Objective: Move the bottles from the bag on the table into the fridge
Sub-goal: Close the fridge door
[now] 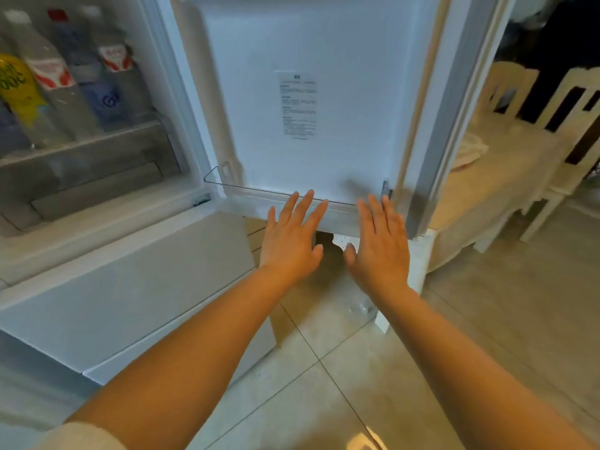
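Both hands, the left hand [289, 241] and right hand [380, 245], were flat, spread and empty at the lower centre, seemingly against the open fridge door [311, 102], while the upright bottles [68, 79] stood shelved at upper left, nearer the left hand.

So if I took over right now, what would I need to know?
Left hand and right hand: both open, fingers straight, holding nothing, stretched toward the bottom of the open white fridge door.
Bottles: several clear plastic bottles with red-and-white, blue and yellow labels stand on a shelf inside the fridge.
Bag: not in view, so I cannot tell if any bottles remain.
Left: check the bag, then shut the door.
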